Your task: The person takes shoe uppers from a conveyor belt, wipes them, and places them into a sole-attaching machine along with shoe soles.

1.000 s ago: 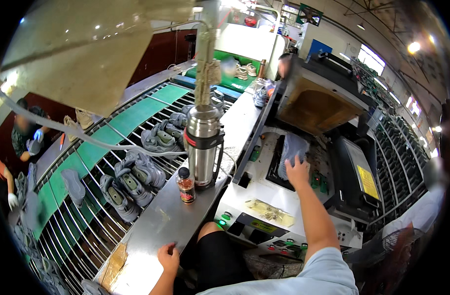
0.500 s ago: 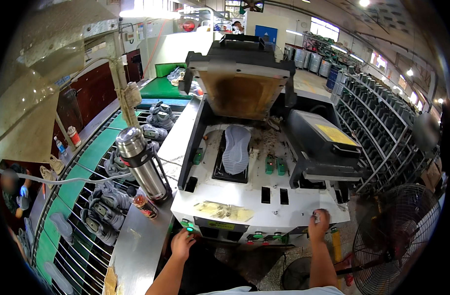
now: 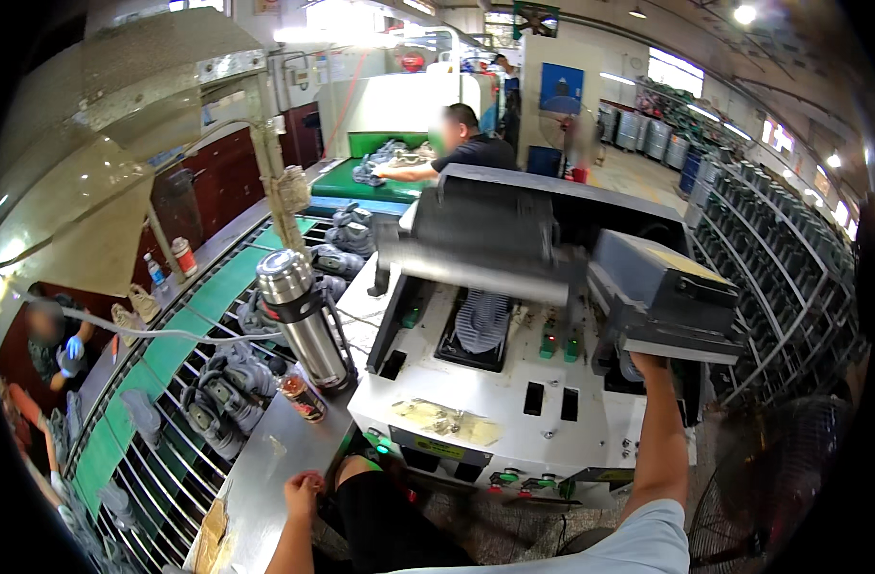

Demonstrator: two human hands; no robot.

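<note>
The right hand (image 3: 645,362) reaches up under the grey box (image 3: 669,292) on the right side of the white press machine (image 3: 495,407); its fingers are hidden, so its grip cannot be told. The left hand (image 3: 302,494) rests with fingers curled on the steel counter (image 3: 265,459). A shoe sole (image 3: 482,320) lies in the machine's recess, beneath the dark lid (image 3: 483,234). A steel flask (image 3: 304,320) stands on the counter nearby.

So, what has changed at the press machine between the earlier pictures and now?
The right hand left the shoe sole in the machine's well, went to the front panel, and is now raised to the underside of the grey box on the right. The press lid has come down over the well. The left hand stays at the metal table edge; the steel flask stands as before.
</note>
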